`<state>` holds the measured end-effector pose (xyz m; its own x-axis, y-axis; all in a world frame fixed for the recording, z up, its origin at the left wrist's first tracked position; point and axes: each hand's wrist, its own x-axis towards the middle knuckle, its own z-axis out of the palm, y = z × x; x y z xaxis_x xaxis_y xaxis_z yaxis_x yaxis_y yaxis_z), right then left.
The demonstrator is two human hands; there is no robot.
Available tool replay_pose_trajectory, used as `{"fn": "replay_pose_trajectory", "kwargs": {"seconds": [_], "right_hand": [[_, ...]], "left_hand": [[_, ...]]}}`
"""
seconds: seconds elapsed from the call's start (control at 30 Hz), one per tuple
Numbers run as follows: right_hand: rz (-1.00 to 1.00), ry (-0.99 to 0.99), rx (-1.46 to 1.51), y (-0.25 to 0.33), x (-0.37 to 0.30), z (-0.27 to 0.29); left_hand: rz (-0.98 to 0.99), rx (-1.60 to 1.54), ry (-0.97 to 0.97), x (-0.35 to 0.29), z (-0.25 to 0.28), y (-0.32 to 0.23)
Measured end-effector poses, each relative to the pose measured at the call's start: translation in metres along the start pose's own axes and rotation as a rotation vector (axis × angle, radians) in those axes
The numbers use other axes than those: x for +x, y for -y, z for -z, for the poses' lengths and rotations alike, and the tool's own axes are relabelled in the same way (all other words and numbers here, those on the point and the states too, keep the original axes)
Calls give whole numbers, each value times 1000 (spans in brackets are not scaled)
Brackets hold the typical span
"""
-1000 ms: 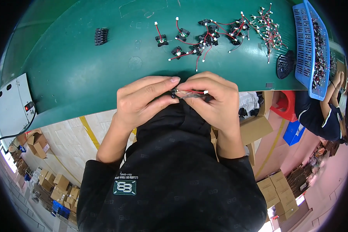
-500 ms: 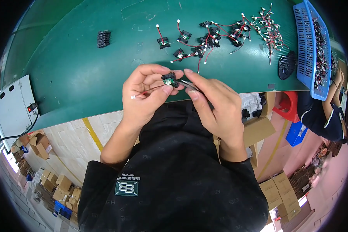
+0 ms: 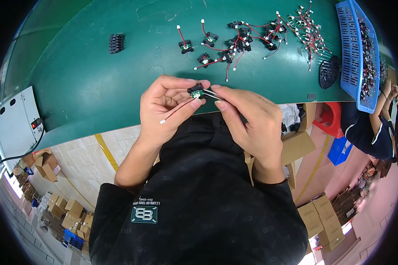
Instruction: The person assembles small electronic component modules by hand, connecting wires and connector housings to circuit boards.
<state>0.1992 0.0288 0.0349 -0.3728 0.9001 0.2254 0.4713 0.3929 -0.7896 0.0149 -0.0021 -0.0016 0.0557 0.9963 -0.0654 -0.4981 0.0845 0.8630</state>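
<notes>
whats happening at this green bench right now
A person holds a small black module with a green circuit board between both hands at the near edge of the green table. The left hand pinches it, its red wire with a white connector hanging down, while the right hand works thin metal tweezers against it. More wired modules lie farther back, beside a blue basket of similar parts.
</notes>
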Motion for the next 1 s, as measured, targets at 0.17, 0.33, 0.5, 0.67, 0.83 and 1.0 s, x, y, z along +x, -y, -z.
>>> {"fn": "replay_pose_trajectory", "kwargs": {"seconds": [0.17,0.33,0.5,0.67,0.83,1.0], "right_hand": [[40,-14,-16,-2,-2,-1],[58,-13,-54,-2,-4,-3],[51,-32,-71,-2,-4,-5],[42,-31,-61,-1,-4,-4],[25,-18,-62,1,-5,-3],[40,8,-63,1,-6,-2]], "left_hand": [[-2,17,18,-2,2,2],[25,1,-3,-5,1,3],[1,-9,-16,-7,1,5],[-28,51,-9,-8,0,5],[-16,16,13,-7,2,7],[206,-189,-5,-4,5,-5]]}}
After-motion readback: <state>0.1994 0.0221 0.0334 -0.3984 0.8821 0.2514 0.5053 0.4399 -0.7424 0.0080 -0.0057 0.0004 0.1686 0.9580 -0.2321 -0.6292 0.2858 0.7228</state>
